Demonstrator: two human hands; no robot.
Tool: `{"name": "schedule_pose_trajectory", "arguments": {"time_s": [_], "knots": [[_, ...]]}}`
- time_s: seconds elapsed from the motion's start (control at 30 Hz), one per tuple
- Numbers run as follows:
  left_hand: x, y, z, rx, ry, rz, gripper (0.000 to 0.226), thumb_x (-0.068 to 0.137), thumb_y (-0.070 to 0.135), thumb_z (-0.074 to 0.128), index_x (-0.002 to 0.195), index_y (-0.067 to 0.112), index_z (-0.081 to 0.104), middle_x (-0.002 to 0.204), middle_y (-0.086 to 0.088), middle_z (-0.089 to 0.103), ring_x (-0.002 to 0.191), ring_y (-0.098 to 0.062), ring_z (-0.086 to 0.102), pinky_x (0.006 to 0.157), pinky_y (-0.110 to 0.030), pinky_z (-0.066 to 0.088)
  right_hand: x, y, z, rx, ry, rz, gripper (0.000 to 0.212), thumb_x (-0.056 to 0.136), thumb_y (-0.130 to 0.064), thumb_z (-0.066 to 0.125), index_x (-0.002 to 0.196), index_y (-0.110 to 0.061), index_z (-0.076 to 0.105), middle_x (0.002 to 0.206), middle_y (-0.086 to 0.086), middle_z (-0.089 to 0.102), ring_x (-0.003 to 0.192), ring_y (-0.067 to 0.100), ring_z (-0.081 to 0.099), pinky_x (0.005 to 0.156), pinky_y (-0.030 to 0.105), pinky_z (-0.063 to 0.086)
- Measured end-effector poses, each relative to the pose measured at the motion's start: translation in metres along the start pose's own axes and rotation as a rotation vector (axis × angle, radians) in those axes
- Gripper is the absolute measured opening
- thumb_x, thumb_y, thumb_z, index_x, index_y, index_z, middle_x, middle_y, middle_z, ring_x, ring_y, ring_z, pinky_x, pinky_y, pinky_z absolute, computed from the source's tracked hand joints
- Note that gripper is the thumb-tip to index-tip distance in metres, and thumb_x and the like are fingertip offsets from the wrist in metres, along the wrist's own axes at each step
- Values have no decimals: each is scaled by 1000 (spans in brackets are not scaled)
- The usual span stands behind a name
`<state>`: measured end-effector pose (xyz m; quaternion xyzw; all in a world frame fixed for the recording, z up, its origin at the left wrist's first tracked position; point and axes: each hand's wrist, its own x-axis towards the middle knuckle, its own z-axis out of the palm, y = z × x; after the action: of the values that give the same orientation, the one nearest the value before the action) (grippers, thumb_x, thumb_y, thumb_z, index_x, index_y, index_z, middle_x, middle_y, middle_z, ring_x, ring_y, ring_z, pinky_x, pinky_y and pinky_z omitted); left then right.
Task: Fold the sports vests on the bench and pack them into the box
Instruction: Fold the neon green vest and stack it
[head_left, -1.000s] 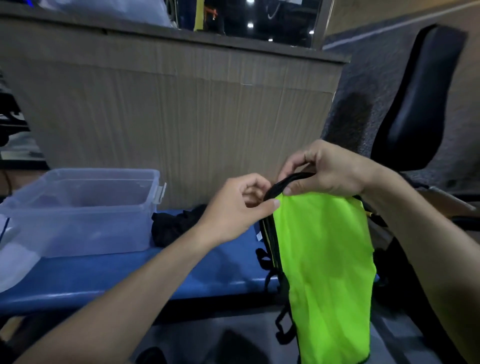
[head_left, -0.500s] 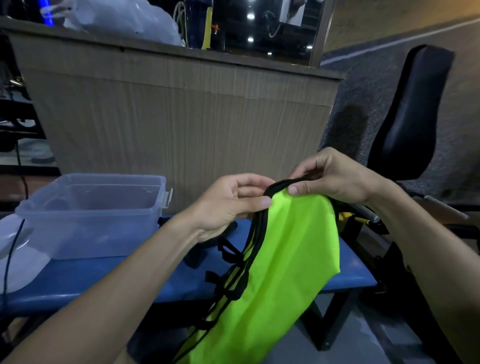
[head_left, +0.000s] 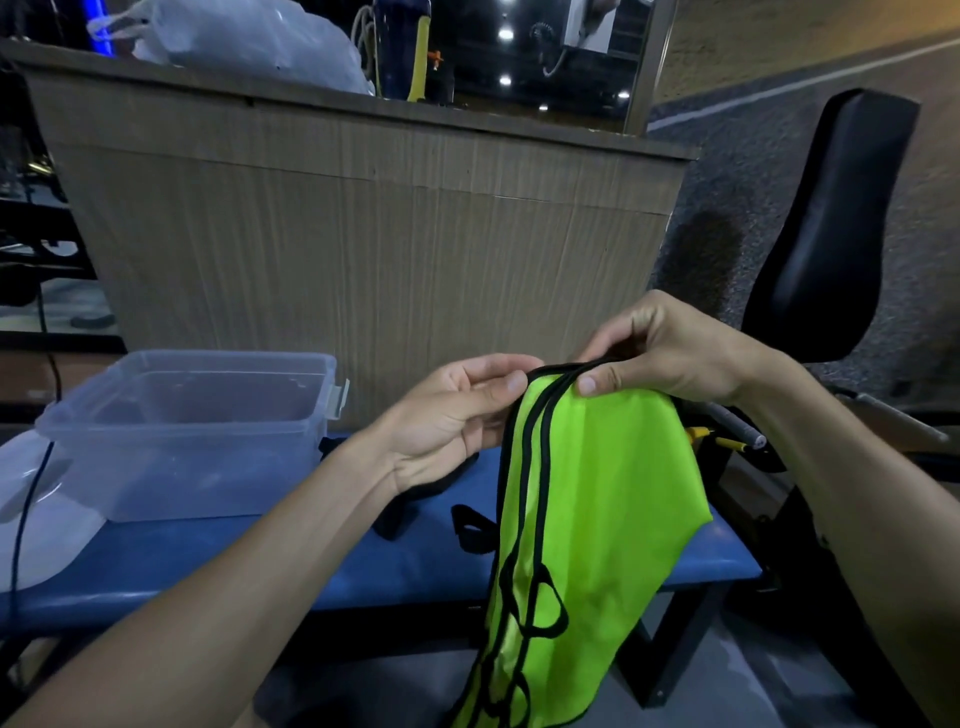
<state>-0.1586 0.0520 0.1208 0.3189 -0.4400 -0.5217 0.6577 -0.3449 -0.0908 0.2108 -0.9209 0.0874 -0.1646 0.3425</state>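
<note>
**benchwarmer:** Since the vest (head_left: 597, 519) was hanging straight down a second ago and now swings left under the hands, with its black-trimmed edges stacked together, I'd guess they're lining up the straps before the first fold. Left hand (head_left: 457, 415) pinches the black binding between thumb and fingers, right hand (head_left: 654, 353) does the same just beside it, fingers curled over the top edge.

**kitbag_kev:** Yeah, so nothing's folded yet, just squared up. The fabric looks thin and slick, neon green, slightly shiny, with narrow black piping that loops near the bottom. It drapes limp below the hands, in front of the blue padded counter (head_left: 363, 566).

**benchwarmer:** Something black lies on the counter (head_left: 415, 499) under the left hand, maybe another vest, can't tell. Further left of that hand is the box (head_left: 176, 441): clear, rigid plastic, lid off, looks empty.

**kitbag_kev:** Behind it all, a wood-grain panel (head_left: 363, 260).
</note>
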Motion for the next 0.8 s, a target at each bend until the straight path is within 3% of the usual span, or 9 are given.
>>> {"name": "schedule_pose_trajectory", "arguments": {"time_s": [0.17, 0.27, 0.47, 0.67, 0.8], "knots": [[3, -5, -3, 12, -35, -42, 24, 88, 11, 60, 107, 14, 76, 98, -5, 75, 86, -14, 72, 73, -27, 60, -1, 4, -3, -22, -1, -9, 26, 74, -20, 82, 95, -3, 80, 92, 13, 78, 91, 34, 74, 88, 48, 58], [7, -6, -5, 55, -42, -28, 30, 89, 8, 61, 117, 11, 71, 102, -6, 75, 91, -15, 71, 76, -27, 59, 0, 8, -5, -36, -8, -17, 27, 75, -21, 82, 95, -3, 80, 93, 15, 78, 95, 43, 71, 90, 56, 57], [14, -11, -3, 183, -48, -31, 34, 89, 9, 64, 123, 7, 67, 107, -11, 72, 95, -19, 69, 84, -34, 57, 0, 19, -7, -74, -13, -42, 24, 77, -24, 83, 95, -8, 81, 94, 10, 79, 95, 38, 73, 90, 58, 56], [20, -10, 3, 244, 18, -36, 27, 93, 1, 63, 119, 7, 65, 96, -7, 73, 82, -15, 66, 67, -25, 57, 4, 27, -5, -119, -14, -65, 23, 78, -28, 83, 94, -11, 81, 94, 7, 79, 94, 33, 74, 89, 56, 56], [24, -8, 6, 353, 60, -14, 25, 93, -6, 63, 114, 8, 65, 88, -7, 72, 77, -16, 68, 66, -27, 57, 6, 30, -1, -179, -13, -89, 24, 77, -35, 83, 93, -17, 81, 95, 0, 79, 93, 23, 75, 89, 53, 57]]}}
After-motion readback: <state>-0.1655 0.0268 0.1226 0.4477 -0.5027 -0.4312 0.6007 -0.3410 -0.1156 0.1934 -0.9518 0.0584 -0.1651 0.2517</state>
